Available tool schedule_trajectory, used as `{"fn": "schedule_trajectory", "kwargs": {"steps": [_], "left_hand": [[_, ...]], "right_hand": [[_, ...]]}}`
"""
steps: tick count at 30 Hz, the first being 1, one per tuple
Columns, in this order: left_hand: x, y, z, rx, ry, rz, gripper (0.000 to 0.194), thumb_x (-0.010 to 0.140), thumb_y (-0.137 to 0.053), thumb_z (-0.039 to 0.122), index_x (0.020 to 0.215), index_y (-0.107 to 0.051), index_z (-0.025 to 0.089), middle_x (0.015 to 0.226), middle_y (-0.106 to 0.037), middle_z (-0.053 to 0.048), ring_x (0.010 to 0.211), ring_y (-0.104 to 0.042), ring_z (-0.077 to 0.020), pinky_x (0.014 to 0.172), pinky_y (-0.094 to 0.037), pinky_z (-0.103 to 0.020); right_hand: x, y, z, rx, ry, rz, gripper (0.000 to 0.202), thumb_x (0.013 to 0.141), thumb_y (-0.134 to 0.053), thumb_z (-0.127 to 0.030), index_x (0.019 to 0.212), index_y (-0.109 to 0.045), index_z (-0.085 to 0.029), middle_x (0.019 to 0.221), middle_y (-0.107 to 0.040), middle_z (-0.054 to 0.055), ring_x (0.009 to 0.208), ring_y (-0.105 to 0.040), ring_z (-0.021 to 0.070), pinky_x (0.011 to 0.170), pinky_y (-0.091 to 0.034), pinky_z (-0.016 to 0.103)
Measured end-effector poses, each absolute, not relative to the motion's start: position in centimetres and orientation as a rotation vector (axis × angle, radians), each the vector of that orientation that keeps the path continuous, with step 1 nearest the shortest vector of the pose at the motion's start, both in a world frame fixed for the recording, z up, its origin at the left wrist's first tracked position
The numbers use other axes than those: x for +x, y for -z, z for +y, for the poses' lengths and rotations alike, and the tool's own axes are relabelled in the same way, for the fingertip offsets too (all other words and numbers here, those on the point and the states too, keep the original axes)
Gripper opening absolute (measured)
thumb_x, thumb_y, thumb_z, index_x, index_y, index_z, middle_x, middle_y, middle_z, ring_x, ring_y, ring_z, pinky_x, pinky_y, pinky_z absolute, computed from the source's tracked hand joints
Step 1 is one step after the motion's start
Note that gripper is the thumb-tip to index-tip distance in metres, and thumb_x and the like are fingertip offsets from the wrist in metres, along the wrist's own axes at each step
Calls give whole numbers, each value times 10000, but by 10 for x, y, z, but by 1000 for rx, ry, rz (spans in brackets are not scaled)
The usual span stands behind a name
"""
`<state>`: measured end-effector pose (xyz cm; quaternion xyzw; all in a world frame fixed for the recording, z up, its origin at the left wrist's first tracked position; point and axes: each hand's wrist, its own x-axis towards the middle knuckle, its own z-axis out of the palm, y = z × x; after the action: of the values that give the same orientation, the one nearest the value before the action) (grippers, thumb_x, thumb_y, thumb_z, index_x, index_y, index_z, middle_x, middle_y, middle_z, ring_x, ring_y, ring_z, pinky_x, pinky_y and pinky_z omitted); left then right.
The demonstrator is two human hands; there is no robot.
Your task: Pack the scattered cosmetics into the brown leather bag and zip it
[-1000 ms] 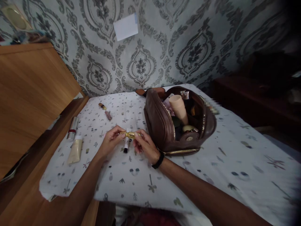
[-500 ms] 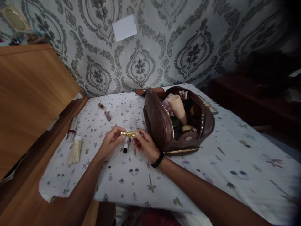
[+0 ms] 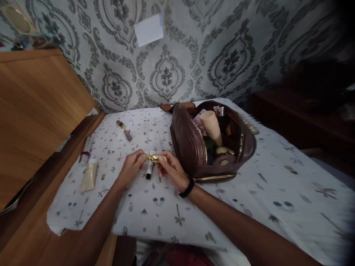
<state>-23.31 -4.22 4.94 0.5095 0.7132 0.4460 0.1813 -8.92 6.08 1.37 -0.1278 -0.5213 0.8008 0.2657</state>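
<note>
Both hands meet over the table at a shiny gold lipstick tube [image 3: 154, 158], held level with a narrow waist showing in its middle. My left hand [image 3: 132, 164] pinches the left end, its fingers hiding part of it. On the other end, the fingers of my right hand [image 3: 174, 170] are closed; a black band circles that wrist. Just below the gold tube lies a small white tube with a black cap [image 3: 149, 171], partly hidden. To the right of my right hand stands an open brown bag [image 3: 185, 147] with a beige bottle [image 3: 210, 125] among other items inside.
On the left of the patterned cloth [image 3: 155, 221] lie a cream squeeze tube [image 3: 89, 177] and a silver tube with a red band [image 3: 85, 150]. Farther back are a small dark-and-gold cap [image 3: 121, 124] and a brownish piece [image 3: 128, 135]. A wooden panel [image 3: 36, 111] borders the left side.
My left hand has shifted slightly right along the gold tube and covers more of its left end. Both hands keep hold of it. The camera view has moved a little.
</note>
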Motion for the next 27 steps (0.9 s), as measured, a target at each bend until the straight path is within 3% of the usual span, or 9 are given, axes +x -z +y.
{"fn": "schedule_trajectory", "kwargs": {"steps": [5,8,12,18,23,27], "left_hand": [[-234,-50,-43,1444,-1337,1818,240,929,-552,414,965,-577,178,838,-580,-1,739,-529,-137,639,-402,-232],[-236,-48,-43,1413,-1374,1746,243,914,-592,399,1031,-597,186,955,-614,-28,881,-573,-166,745,-443,-245],[-236,-45,-44,1310,-1394,1721,280,883,-645,383,1085,-585,198,1007,-624,-31,924,-588,-173,777,-449,-249],[-234,-47,-43,1297,-1438,1721,274,873,-647,424,996,-595,184,883,-624,-15,795,-586,-146,720,-455,-242],[-237,-45,-41,1202,-1521,1760,296,889,-608,473,934,-573,182,724,-595,12,648,-549,-118,601,-420,-223],[-239,-43,-40,1188,-1523,1751,302,891,-605,479,928,-571,181,703,-584,14,619,-528,-109,524,-366,-204]], "right_hand": [[-89,-15,61,-420,-2151,-1404,488,791,-618,-669,865,-448,-218,601,-555,-86,394,-469,55,360,-284,168],[-88,-16,60,-444,-2152,-1398,506,780,-611,-689,859,-444,-218,591,-553,-89,391,-467,54,365,-292,165],[-89,-16,60,-467,-2156,-1384,524,768,-606,-711,856,-442,-221,589,-555,-87,390,-474,61,362,-293,169],[-90,-15,61,-480,-2184,-1397,548,783,-555,-749,838,-462,-211,601,-549,-70,405,-475,63,376,-311,181],[-89,-15,62,-440,-2134,-1350,530,739,-709,-622,1016,-508,-216,760,-589,-38,547,-554,91,405,-344,180],[-89,-13,63,-412,-2133,-1402,468,767,-684,-609,947,-508,-214,682,-562,-59,474,-496,73,400,-332,186]]}}
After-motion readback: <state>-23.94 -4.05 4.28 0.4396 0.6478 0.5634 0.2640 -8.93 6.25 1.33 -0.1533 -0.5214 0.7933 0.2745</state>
